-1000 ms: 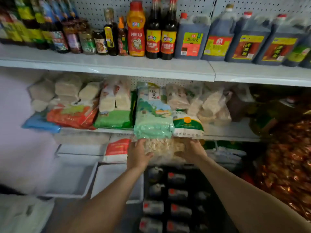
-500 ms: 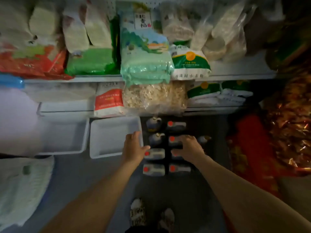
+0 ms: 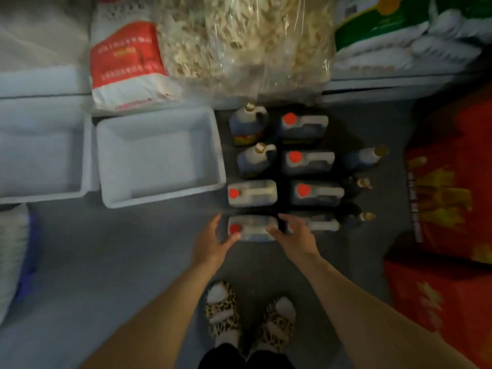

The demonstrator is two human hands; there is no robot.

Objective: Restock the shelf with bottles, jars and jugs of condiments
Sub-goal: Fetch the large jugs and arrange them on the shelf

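Red-capped jug flanked by open left hand, right hand, more jugs behind

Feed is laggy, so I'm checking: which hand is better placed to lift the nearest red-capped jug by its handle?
Probably the right hand: its fingers spread over the nearest jug at the handle end. The left hand sits beside the cap end, better suited to steadying it.

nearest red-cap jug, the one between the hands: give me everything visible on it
The nearest jug is a flat-sided translucent plastic jug of dark liquid, with a red cap at its left end and a moulded handle running along the top. It stands upright on the grey floor, nearest the feet in the left column of jugs. The left hand flanks the cap end, thumb at its near corner; the right hand reaches over its right end. Firm contact is unclear through blur.
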